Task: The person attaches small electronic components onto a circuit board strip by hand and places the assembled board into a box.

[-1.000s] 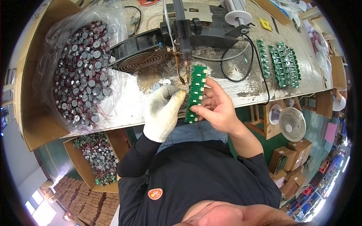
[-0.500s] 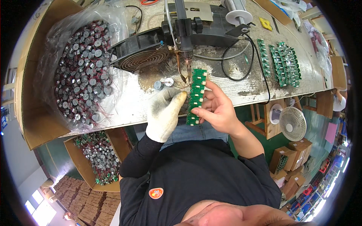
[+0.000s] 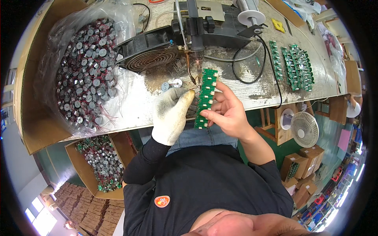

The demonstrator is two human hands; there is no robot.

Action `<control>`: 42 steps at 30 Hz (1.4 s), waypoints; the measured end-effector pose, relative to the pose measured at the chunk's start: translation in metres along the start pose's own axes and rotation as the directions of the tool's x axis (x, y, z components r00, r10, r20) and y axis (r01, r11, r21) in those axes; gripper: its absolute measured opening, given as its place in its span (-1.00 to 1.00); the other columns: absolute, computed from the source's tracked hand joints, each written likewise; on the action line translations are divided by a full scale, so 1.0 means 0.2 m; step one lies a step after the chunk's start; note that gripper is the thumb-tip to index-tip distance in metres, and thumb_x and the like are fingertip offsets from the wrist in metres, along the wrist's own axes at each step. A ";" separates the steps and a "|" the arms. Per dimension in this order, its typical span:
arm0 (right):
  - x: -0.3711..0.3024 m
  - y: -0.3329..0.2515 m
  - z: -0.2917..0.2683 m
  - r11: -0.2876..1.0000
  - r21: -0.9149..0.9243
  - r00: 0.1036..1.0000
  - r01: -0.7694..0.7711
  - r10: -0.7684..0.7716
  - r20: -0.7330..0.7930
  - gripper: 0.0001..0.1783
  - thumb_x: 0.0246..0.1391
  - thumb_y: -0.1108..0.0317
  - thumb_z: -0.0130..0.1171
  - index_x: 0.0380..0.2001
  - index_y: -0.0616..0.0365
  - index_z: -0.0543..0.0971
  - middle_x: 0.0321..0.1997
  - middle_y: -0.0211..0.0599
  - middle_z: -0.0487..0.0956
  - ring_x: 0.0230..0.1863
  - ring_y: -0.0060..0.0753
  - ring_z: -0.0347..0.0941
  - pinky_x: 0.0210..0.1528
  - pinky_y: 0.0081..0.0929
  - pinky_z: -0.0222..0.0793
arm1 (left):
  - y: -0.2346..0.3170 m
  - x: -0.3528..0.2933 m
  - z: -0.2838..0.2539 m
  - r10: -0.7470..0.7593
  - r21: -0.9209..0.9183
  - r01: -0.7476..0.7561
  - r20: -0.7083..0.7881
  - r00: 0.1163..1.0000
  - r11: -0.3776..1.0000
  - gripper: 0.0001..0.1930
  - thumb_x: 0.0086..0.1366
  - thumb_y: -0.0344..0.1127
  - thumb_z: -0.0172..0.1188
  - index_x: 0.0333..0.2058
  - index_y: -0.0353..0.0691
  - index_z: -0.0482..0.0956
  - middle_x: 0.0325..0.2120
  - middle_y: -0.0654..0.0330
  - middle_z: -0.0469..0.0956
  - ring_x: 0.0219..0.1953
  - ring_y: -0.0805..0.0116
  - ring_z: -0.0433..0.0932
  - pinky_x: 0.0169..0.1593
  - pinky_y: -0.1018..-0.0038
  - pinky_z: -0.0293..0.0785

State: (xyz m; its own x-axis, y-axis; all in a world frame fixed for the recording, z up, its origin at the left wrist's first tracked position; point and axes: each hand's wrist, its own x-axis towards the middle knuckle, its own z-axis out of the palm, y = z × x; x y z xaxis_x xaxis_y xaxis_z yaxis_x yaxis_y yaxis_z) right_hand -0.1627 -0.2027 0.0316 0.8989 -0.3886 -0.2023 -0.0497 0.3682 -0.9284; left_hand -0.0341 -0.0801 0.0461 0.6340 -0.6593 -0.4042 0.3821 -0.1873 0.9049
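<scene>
My bare right hand grips a long green circuit board strip between thumb and fingers, upright with small white connectors along it. Its far end touches or nearly touches the tip of a mounted soldering iron; I cannot tell which. Close to the board's left edge, my gloved left hand has thumb and fingers pinched together on thin wires. Two small round grey components lie just beyond that glove, with wires running toward the pinch. The glove hides most of its fingertips.
A bagged heap of round wired components fills a carton at left. A black fan stands beside the iron, a solder spool behind. Finished-looking board strips lie at right, past a black cable. Below left stands another filled carton.
The board strip has shifted slightly toward the soldering iron and a little right, in my right hand. My gloved hand has moved slightly away from me, staying pinched.
</scene>
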 end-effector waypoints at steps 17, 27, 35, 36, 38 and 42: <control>0.02 0.04 0.01 1.000 0.007 0.999 -0.006 0.006 -0.036 -0.16 0.01 0.65 0.21 0.30 0.23 0.02 -0.11 -0.11 0.49 -0.43 -0.55 0.49 -0.51 -0.64 0.43 | -0.04 0.02 -0.04 0.122 0.176 -0.118 -0.010 0.992 0.977 -0.75 0.28 -0.27 0.16 -0.26 -0.41 0.57 -0.45 0.18 0.60 -0.44 0.52 0.51 -0.37 0.53 0.41; 0.04 0.05 -0.05 0.998 -0.027 0.995 0.048 -0.050 -0.086 -0.19 0.00 0.70 0.16 0.29 0.30 0.03 -0.10 -0.07 0.50 -0.41 -0.54 0.51 -0.57 -0.66 0.45 | 0.02 0.02 -0.57 0.838 0.871 -0.323 -0.163 0.521 0.370 -0.78 0.03 -0.43 0.31 -0.31 -0.29 0.54 -0.44 0.22 0.51 -0.53 0.50 0.40 -0.43 0.58 0.35; 0.06 0.05 -0.04 0.997 -0.044 0.992 0.060 -0.065 -0.105 -0.21 0.01 0.69 0.16 0.28 0.30 0.04 -0.12 -0.07 0.51 -0.45 -0.56 0.49 -0.58 -0.68 0.44 | 0.25 0.12 -0.83 0.752 0.966 -0.006 -0.199 0.628 0.259 -0.69 0.06 -0.28 0.29 -0.19 -0.21 0.57 -0.27 0.03 0.49 -0.28 0.07 0.55 -0.21 0.29 0.49; 0.06 0.04 -0.03 0.997 -0.049 0.993 0.064 -0.069 -0.100 -0.21 0.01 0.69 0.16 0.28 0.30 0.04 -0.12 -0.07 0.51 -0.45 -0.56 0.49 -0.58 -0.68 0.44 | 0.24 0.13 -0.84 0.723 0.965 0.019 -0.208 0.658 0.261 -0.68 0.05 -0.27 0.29 -0.19 -0.20 0.58 -0.27 0.01 0.49 -0.28 0.04 0.55 -0.22 0.28 0.49; 0.06 0.05 -0.04 0.997 -0.047 0.992 0.059 -0.064 -0.108 -0.21 0.01 0.69 0.16 0.28 0.30 0.04 -0.12 -0.08 0.51 -0.46 -0.57 0.49 -0.58 -0.69 0.44 | 0.22 0.17 -0.84 0.732 0.968 -0.010 -0.184 0.656 0.252 -0.69 0.05 -0.28 0.28 -0.19 -0.19 0.58 -0.27 0.01 0.49 -0.27 0.03 0.55 -0.22 0.27 0.49; 0.06 0.06 -0.04 0.996 -0.056 0.991 0.067 -0.073 -0.110 -0.21 0.01 0.68 0.17 0.27 0.30 0.03 -0.13 -0.09 0.51 -0.46 -0.56 0.49 -0.58 -0.68 0.44 | 0.27 0.17 -0.82 0.773 0.960 -0.083 -0.163 0.612 0.268 -0.70 -0.01 -0.42 0.17 -0.21 -0.14 0.59 -0.29 0.03 0.48 -0.30 0.05 0.55 -0.22 0.27 0.49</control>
State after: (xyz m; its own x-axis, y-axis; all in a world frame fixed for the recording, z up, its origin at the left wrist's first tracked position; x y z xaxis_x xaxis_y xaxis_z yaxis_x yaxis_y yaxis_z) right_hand -0.1555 -0.2100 0.0163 0.8466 -0.5052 -0.1676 -0.0142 0.2932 -0.9559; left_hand 0.1188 0.0068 0.0597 0.7937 -0.4297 0.4306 -0.5953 -0.6944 0.4043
